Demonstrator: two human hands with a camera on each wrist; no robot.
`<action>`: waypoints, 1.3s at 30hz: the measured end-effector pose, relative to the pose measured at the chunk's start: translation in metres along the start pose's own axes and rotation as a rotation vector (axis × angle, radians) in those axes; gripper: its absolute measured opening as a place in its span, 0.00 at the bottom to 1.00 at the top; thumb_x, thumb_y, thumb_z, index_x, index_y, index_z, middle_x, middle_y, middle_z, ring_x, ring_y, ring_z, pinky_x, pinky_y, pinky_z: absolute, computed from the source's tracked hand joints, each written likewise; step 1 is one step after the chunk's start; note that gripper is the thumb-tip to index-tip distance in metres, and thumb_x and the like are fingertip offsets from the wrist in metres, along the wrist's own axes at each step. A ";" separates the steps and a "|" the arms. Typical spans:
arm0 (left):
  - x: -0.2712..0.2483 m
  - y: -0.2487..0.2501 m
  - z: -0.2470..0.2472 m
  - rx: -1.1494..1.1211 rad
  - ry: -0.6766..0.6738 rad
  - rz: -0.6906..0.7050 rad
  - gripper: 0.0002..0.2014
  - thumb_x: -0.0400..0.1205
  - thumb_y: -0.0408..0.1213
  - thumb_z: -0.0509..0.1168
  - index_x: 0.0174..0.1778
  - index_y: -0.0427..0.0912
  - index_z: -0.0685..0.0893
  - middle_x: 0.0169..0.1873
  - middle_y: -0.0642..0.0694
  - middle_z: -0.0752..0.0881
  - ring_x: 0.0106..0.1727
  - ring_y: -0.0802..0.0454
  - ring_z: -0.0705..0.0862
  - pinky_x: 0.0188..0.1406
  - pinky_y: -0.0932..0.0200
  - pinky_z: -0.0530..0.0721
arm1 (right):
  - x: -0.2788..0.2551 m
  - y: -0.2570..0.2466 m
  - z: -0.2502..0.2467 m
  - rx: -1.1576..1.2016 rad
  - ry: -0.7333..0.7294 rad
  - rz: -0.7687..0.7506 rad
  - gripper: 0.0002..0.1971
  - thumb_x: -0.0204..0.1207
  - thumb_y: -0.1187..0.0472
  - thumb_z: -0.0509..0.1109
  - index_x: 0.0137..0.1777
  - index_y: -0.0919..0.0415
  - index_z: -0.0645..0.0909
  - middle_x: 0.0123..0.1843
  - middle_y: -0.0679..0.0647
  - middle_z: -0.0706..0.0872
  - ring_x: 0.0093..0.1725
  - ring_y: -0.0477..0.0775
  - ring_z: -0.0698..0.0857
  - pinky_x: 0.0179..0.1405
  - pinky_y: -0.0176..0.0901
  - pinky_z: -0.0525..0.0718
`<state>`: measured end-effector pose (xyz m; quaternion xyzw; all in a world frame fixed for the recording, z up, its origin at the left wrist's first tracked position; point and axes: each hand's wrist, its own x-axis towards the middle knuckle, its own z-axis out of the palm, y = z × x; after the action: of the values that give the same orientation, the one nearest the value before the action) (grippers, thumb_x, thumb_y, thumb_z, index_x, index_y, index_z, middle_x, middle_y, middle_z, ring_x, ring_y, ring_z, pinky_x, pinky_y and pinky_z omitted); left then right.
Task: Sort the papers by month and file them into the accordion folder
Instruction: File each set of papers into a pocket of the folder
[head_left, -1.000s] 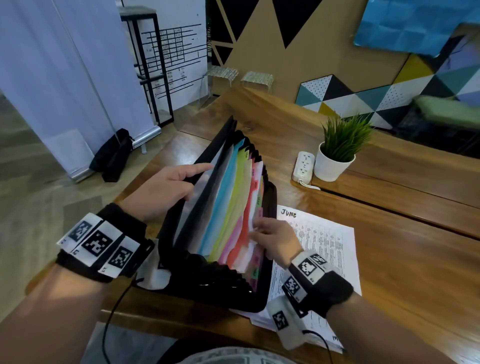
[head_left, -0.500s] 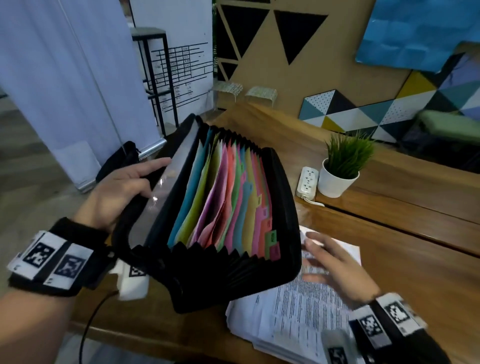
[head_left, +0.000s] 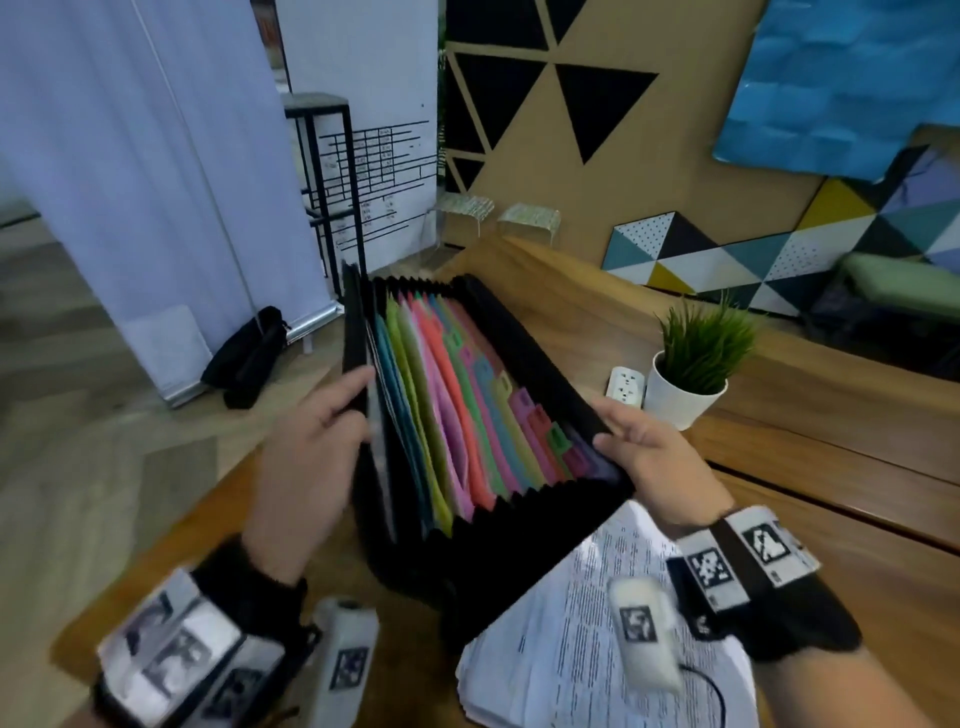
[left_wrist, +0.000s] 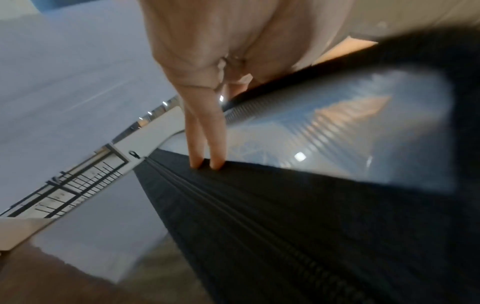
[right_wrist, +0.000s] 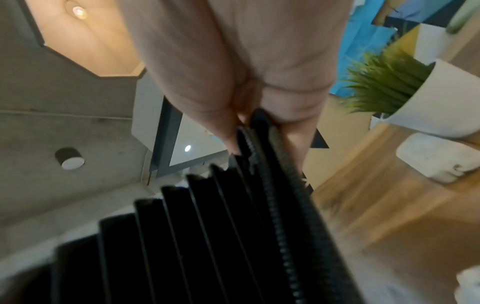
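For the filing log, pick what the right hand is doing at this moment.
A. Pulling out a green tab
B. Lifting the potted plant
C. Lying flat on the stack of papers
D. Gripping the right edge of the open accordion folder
D: the right hand grips the zipper edge of the accordion folder, while the left hand holds the opposite side.

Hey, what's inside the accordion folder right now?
The accordion folder holds coloured dividers with small tabs, fanned open. Whether any papers sit in the pockets cannot be seen; the dividers cover them.

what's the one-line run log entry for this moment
step: spreading accordion folder open | left hand: grips left cover | right hand: pinches right cover | papers: stacked on table, unfiled
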<state>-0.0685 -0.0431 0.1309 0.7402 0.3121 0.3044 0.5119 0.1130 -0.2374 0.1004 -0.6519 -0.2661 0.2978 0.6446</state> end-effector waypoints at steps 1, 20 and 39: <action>-0.007 -0.008 0.003 0.054 -0.041 0.058 0.23 0.81 0.29 0.59 0.70 0.54 0.79 0.53 0.60 0.82 0.52 0.63 0.80 0.52 0.66 0.76 | 0.007 -0.002 -0.003 -0.057 0.000 -0.007 0.24 0.78 0.81 0.52 0.61 0.57 0.80 0.59 0.57 0.87 0.62 0.60 0.83 0.62 0.51 0.80; 0.055 0.015 -0.008 1.235 -0.765 0.570 0.34 0.76 0.53 0.35 0.82 0.61 0.53 0.79 0.60 0.64 0.79 0.59 0.58 0.78 0.51 0.54 | 0.016 -0.007 -0.003 -0.245 -0.111 -0.091 0.29 0.80 0.78 0.54 0.59 0.42 0.83 0.57 0.52 0.88 0.61 0.53 0.84 0.63 0.46 0.80; 0.060 0.024 -0.013 1.168 -0.891 0.618 0.25 0.85 0.50 0.43 0.64 0.52 0.84 0.80 0.57 0.63 0.79 0.64 0.60 0.79 0.60 0.46 | 0.007 -0.010 0.011 -0.267 -0.106 -0.111 0.26 0.81 0.76 0.55 0.62 0.43 0.82 0.59 0.51 0.87 0.63 0.51 0.84 0.67 0.56 0.78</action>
<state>-0.0382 0.0040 0.1654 0.9939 -0.0325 -0.1049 0.0103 0.1098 -0.2249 0.1103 -0.6996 -0.3726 0.2574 0.5526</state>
